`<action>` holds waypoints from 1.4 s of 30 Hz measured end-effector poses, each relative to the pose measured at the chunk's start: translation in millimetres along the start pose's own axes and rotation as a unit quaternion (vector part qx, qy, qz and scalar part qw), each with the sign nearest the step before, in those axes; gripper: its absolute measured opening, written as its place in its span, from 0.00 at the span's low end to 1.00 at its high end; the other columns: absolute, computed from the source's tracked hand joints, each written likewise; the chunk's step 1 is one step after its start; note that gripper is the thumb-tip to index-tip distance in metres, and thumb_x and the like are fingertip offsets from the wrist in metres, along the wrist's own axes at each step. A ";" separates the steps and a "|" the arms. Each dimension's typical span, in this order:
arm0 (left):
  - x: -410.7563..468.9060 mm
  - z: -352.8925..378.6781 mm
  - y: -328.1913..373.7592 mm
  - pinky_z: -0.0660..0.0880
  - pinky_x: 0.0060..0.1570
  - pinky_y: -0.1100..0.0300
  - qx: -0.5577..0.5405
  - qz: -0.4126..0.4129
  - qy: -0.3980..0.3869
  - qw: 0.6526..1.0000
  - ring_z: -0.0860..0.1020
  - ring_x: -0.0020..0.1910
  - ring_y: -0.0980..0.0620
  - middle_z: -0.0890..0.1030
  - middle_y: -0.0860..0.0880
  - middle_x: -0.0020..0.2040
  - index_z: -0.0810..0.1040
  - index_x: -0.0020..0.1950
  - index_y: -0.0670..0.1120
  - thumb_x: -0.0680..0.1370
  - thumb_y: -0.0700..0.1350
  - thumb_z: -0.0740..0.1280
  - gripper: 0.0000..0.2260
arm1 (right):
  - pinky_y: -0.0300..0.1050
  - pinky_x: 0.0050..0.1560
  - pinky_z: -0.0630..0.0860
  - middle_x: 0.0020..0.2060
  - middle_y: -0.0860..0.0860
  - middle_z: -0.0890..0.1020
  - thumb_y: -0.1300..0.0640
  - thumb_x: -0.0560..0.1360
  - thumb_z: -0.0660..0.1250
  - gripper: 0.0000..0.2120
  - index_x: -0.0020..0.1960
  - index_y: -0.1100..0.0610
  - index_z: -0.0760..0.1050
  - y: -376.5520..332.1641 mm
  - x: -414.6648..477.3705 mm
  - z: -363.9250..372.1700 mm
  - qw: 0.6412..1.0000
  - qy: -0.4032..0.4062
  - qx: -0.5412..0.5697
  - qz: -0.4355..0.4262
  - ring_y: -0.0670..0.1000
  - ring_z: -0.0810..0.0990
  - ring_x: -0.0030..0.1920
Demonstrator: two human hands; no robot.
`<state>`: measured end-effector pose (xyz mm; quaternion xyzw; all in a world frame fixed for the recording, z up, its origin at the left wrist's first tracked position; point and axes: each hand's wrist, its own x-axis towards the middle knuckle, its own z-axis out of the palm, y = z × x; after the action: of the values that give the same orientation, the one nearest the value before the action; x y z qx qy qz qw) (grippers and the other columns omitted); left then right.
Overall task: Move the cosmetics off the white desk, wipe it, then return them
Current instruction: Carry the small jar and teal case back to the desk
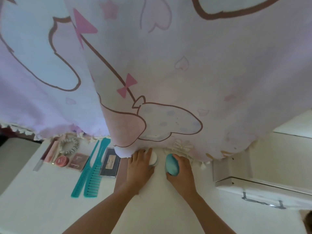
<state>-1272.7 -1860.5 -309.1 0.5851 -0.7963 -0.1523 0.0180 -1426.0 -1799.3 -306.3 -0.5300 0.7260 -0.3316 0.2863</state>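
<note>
Cosmetics lined up along the far edge of the white surface, under the hem of a printed curtain. Landmark for all places below: the dark flat case.

Just right of that case, the left hand, fingers draped over a white round jar and seemingly gripping it. Further right of the case, the right hand, fingers and thumb wrapped round a teal oval piece, long axis pointing away from the body toward the curtain. Both pieces at or very near the surface. Impossible to tell whether being lifted off or set back.

Just left of the case, teal combs, long axes running from the curtain back toward the body, slanted leftward. Nearer the left hand than the right, so probably a left-hand reach once that hand is freed.

Count: two combs, one dark case, one jar, one teal oval. Left of the case beyond the combs: one brown palette, one round red tin, one pale scrunchie, pink tubes too crowded to number, and one silver-tipped stick farthest out. Well right of the case, one white box and one cream bow-shaped clip at the curtain's hem.
</note>
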 end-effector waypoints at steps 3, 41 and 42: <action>-15.3 -7.5 -3.6 0.59 0.69 0.56 0.032 0.011 0.015 0.999 0.59 0.72 0.48 0.61 0.45 0.72 0.57 0.73 0.49 0.74 0.54 0.63 0.30 | 0.44 0.62 0.68 0.60 0.57 0.70 0.64 0.63 0.74 0.33 0.65 0.58 0.67 -5.5 7.8 4.0 1.000 -0.002 0.009 -0.007 0.56 0.69 0.61; -488.1 -76.8 -213.4 0.63 0.66 0.49 -0.105 -0.450 0.365 0.808 0.64 0.68 0.43 0.68 0.43 0.68 0.68 0.68 0.45 0.77 0.46 0.63 0.20 | 0.56 0.65 0.64 0.65 0.63 0.69 0.54 0.73 0.67 0.22 0.65 0.58 0.70 -251.1 -261.6 172.4 0.810 -0.168 -0.211 -0.522 0.62 0.66 0.67; -519.7 -76.6 -219.0 0.63 0.66 0.48 -0.102 -0.468 0.375 0.794 0.65 0.68 0.43 0.68 0.44 0.68 0.68 0.68 0.45 0.77 0.46 0.63 0.20 | 0.56 0.65 0.64 0.65 0.63 0.68 0.53 0.73 0.67 0.22 0.65 0.57 0.70 -262.7 -289.2 180.7 0.796 -0.180 -0.206 -0.540 0.61 0.65 0.68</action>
<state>-890.4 -1449.2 -216.2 0.8923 -0.3359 0.0091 0.3014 -1055.7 -1611.3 -192.8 -0.9326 0.3086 -0.1733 0.0706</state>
